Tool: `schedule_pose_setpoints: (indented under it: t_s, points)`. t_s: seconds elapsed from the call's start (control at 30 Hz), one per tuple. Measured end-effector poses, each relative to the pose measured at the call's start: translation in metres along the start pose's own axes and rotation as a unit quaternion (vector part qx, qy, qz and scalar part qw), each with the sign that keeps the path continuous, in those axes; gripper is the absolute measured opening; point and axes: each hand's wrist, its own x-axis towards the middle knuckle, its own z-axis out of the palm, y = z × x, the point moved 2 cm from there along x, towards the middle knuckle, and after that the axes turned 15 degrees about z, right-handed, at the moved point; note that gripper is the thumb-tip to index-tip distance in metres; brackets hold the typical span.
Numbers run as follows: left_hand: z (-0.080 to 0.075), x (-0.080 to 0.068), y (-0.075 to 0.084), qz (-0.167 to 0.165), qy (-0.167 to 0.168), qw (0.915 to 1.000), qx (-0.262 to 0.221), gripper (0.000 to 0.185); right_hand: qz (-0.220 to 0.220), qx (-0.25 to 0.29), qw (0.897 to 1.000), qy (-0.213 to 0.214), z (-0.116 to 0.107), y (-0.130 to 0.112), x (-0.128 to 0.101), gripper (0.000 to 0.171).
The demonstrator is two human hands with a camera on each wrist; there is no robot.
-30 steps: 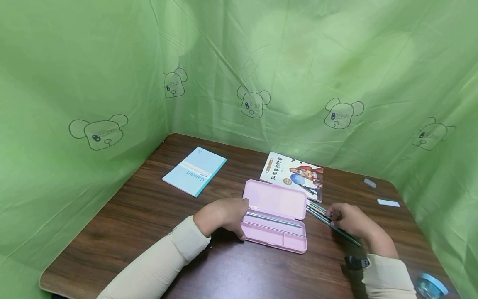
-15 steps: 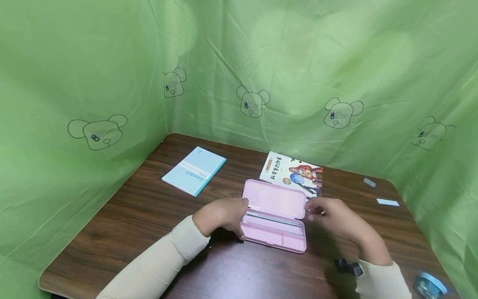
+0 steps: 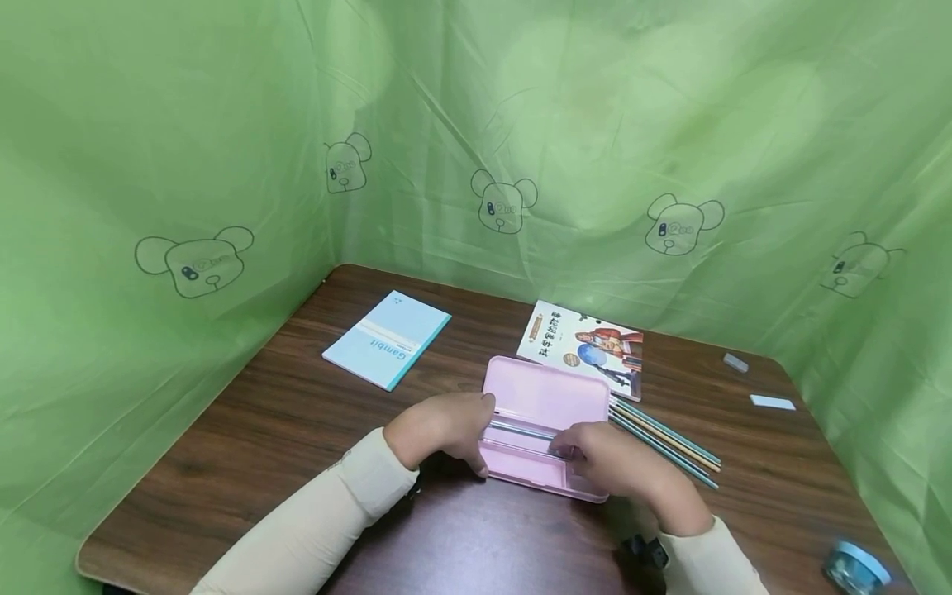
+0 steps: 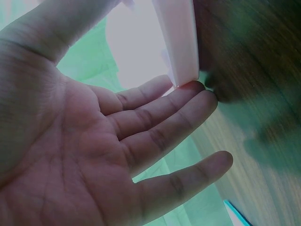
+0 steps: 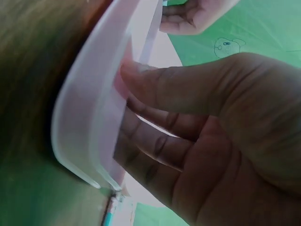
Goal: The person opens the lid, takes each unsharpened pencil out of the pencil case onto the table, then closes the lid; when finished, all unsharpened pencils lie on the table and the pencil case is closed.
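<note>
Lying open near the table's [image 3: 245,430] front middle: one pink case [image 3: 546,405], lid raised toward the far side, tray toward the person. A pencil lies lengthwise in the tray's rear channel.

Left hand [image 3: 445,430]: set against the case's left end, fingers nearly straight and slightly spread, thumb up by the lid's corner. In the left wrist view the fingertips [image 4: 197,89] touch the case's lower edge; nothing is gripped.

Right hand [image 3: 606,461]: laid over the tray's right half, fingers reaching inside. In the right wrist view the thumb [image 5: 155,82] presses on the tray's rim and the fingers lie loosely bent within the tray. Whether they pinch the pencil cannot be told.

Loose pencils [image 3: 665,442]: a small bundle, lying on the table just right of the case, slanting toward the right front, untouched.

Other items on the table:
- picture book [image 3: 583,347], just behind the case's lid;
- blue notebook [image 3: 387,339], well apart, at the rear left;
- two small erasers [image 3: 772,402], far right;
- blue tape roll [image 3: 855,568], at the front right corner.

Surround: green curtain [image 3: 595,124] printed with bear heads, on three sides.
</note>
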Motion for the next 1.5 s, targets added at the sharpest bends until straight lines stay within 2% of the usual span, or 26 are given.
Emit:
schedule_pose_setpoints:
  t_s: [0.23,0.5,0.7,0.83,0.93,1.07,1.27,1.4,1.5]
  points:
    - [-0.001,0.0,0.001,-0.002,0.0,1.0,-0.002,0.074,-0.01,0.005,1.0,-0.01,0.004,0.001,0.003,0.037]
    - [0.0,0.001,0.001,-0.002,0.0,1.0,0.0,0.076,0.0,0.019,1.0,-0.002,0.003,0.005,0.002,0.029]
    - [0.0,0.001,0.001,-0.004,-0.001,1.0,0.0,0.079,-0.008,0.05,0.999,0.0,-0.004,0.008,0.0,0.032]
    - [0.0,0.001,0.001,-0.004,0.0,1.0,0.002,0.08,-0.029,0.074,0.997,0.02,-0.016,0.011,-0.006,0.034]
    - [0.0,0.001,0.001,-0.004,0.0,1.0,0.002,0.08,-0.035,0.072,0.995,0.054,-0.028,0.016,-0.011,0.036]
    - [-0.001,0.0,0.002,-0.005,-0.001,1.0,0.003,0.081,-0.007,0.078,0.992,0.099,-0.046,0.03,-0.023,0.034]
    - [-0.001,0.001,0.002,-0.004,-0.002,1.0,0.003,0.079,0.057,0.079,0.984,0.15,-0.073,0.059,-0.043,0.03]
    - [0.0,0.002,0.001,-0.005,-0.002,1.0,0.003,0.078,0.112,0.058,0.979,0.162,-0.085,0.084,-0.055,0.026]
    - [-0.001,0.002,0.001,-0.007,-0.003,1.0,0.0,0.078,0.154,0.046,0.975,0.154,-0.086,0.104,-0.06,0.023]
